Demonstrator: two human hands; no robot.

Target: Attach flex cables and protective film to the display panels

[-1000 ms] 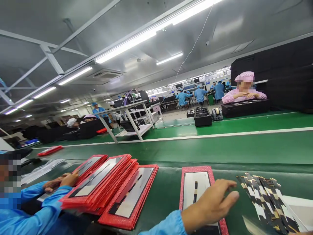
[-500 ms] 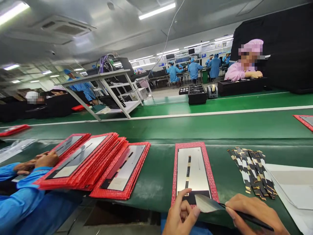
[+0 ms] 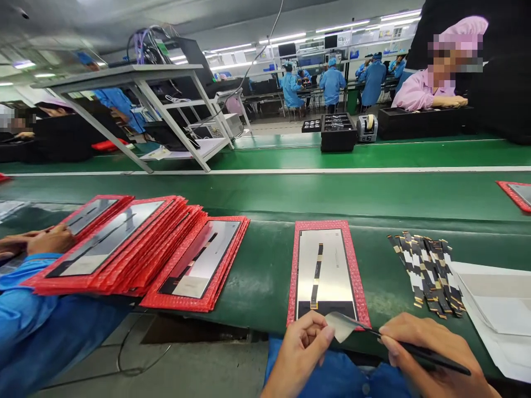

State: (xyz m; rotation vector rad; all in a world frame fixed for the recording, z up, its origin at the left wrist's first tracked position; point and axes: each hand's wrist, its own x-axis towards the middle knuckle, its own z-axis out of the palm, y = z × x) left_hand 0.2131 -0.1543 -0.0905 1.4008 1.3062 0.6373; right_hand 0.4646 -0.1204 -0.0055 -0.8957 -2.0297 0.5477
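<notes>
My right hand (image 3: 435, 354) is closed around black tweezers (image 3: 431, 358), which point left. At their tip is a small, pale, translucent piece of film (image 3: 342, 327). My left hand (image 3: 301, 342) has its fingers curled, thumb and forefinger pinched at the film's left edge. Just beyond both hands lies a display panel (image 3: 332, 271) with a mirror-like back and a dark lower band, resting on a red bubble-wrap bag (image 3: 357, 282). A black and gold flex cable (image 3: 318, 271) runs lengthwise along the panel. The film partly hides the panel's near edge.
Several loose flex cables (image 3: 431, 276) lie in a pile at right, beside white sheets (image 3: 498, 301). Stacked panels on red bubble bags (image 3: 161, 249) stand at left, where a co-worker's hand (image 3: 52, 240) touches one. A green conveyor belt (image 3: 265, 190) crosses behind, with a metal rack (image 3: 141, 83) beyond.
The view has tilted down. My left forefinger, stretched over the cable's lower end before, is now curled in beside the film. Film and tweezers have drawn back toward the panel's near edge.
</notes>
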